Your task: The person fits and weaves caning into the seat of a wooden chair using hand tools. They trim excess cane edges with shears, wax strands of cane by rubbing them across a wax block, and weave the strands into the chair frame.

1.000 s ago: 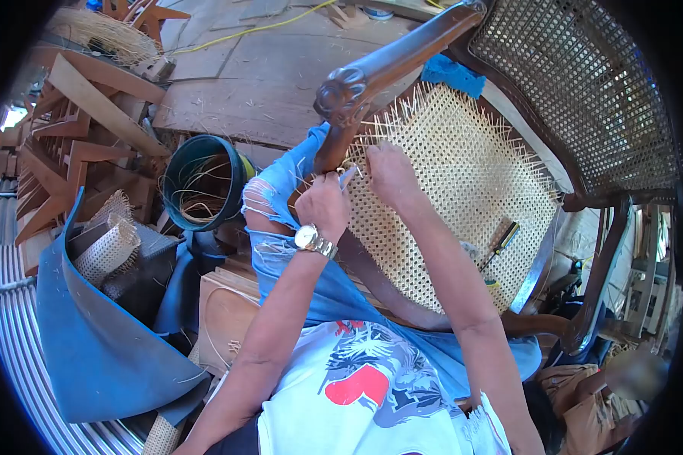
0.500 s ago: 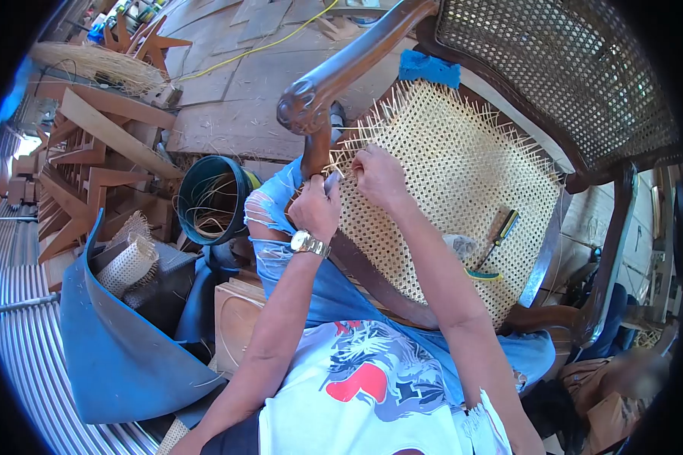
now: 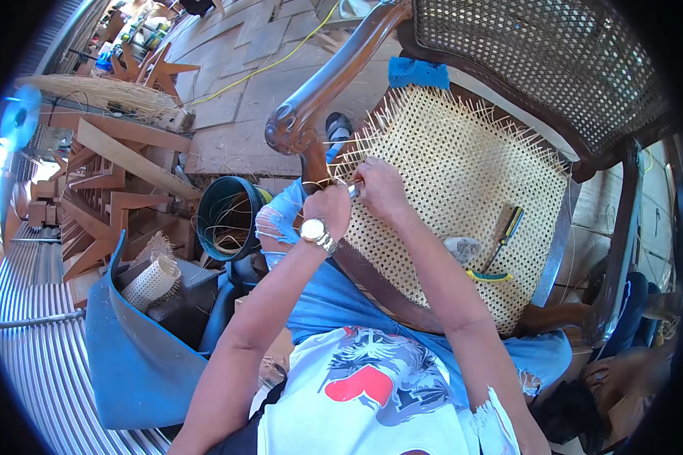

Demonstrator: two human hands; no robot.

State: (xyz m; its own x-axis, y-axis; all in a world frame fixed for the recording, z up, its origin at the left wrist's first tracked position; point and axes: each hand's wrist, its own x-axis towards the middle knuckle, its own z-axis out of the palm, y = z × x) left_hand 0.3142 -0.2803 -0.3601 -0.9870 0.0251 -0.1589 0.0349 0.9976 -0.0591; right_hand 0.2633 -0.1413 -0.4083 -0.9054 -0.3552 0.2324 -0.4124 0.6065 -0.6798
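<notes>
A sheet of woven cane covers the seat of a dark carved wooden chair, its loose strand ends bristling along the edges. At the seat's left edge, beside the armrest post, my left hand is closed, wrist turned and watch showing. A small grey, flat piece sticks out from it towards my right hand; its kind is unclear. My right hand rests over the cane with its fingers pinched together near that piece. What those fingertips grip is hidden.
On the cane lie a screwdriver, a yellow-green curved handle and a whitish lump. Blue foam sits at the back edge. To the left stand a bucket of cane strands, a blue sheet and wooden chair parts.
My left hand has rolled over, back upward, and the grey piece now points towards my right fingers. My right hand stays near the same cane edge. The view has shifted slightly.
</notes>
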